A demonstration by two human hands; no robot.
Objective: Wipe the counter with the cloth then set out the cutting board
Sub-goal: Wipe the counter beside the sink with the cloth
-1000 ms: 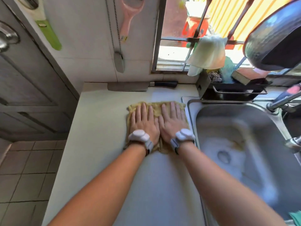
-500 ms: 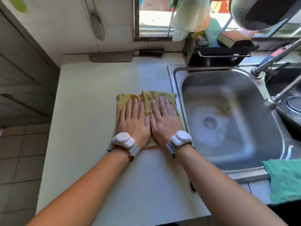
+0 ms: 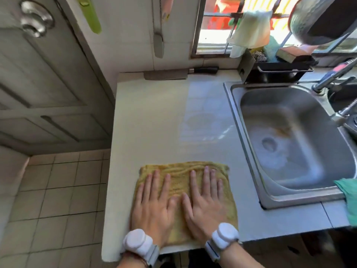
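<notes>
Cloth (image 3: 183, 182), yellow-brown and ribbed, lies flat on the pale counter (image 3: 150, 120) in the lower middle of the frame, reaching the counter's near edge. It is roughly rectangular, only a little longer from the near edge toward the wall than across, and its far edge runs about parallel to the counter's front. Both hands press down on it, palms flat: the left hand (image 3: 152, 207) on its left half, the right hand (image 3: 204, 206) on its right half, thumbs nearly touching at the middle. Fingers of both are extended and slightly spread, pointing toward the back wall, grasping nothing. Each wrist carries a white band.

At the right, the steel sink (image 3: 251, 151) holds no dishes; its basin shows a drain and a brownish stain. A green rag (image 3: 347, 196) hangs over its near right corner. Behind the sink, upper right, a black caddy (image 3: 274, 68) holds a sponge (image 3: 287, 54) and a steel scourer (image 3: 259, 55). A cleaver (image 3: 173, 74) lies along the wall at the counter's far edge, handle to the right.
</notes>
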